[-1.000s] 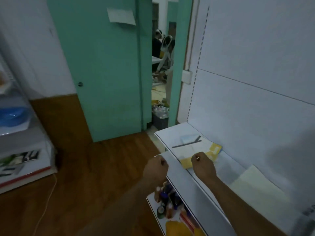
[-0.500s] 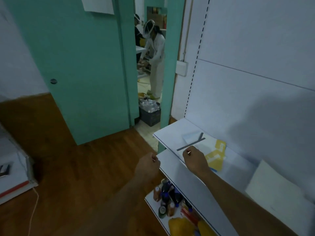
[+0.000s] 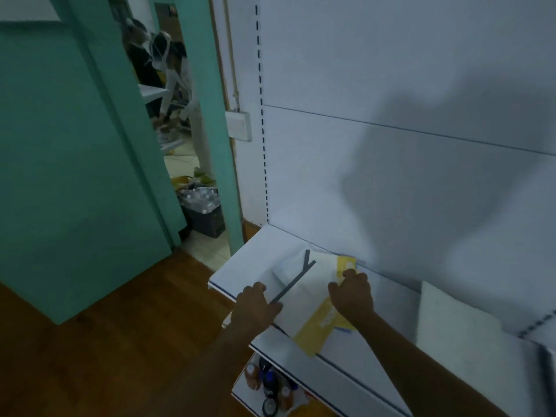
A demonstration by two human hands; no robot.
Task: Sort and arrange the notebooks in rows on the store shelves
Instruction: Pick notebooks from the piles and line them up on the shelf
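Note:
A small stack of notebooks lies flat on the white shelf (image 3: 240, 266). The top one is white with a grey Y mark (image 3: 304, 284); a yellow-and-white notebook (image 3: 325, 320) shows underneath it. My left hand (image 3: 255, 305) grips the stack's near left edge, fingers curled over it. My right hand (image 3: 352, 293) presses on the stack's far right side, fingers over the yellow corner. Further right, a pale cream notebook (image 3: 451, 323) leans against the shelf's back panel.
The white back panel (image 3: 391, 145) rises behind the shelf. A lower shelf holds several bottles (image 3: 267, 386). Left is a teal door (image 3: 75, 145) and an open doorway with a person in white (image 3: 186, 94) and a dark crate (image 3: 204, 212). Wooden floor (image 3: 120, 341) lies below.
Both hands have moved forward onto the notebook stack from fists at the shelf's front edge. The stack has turned and shifted on the shelf. My view has swung right.

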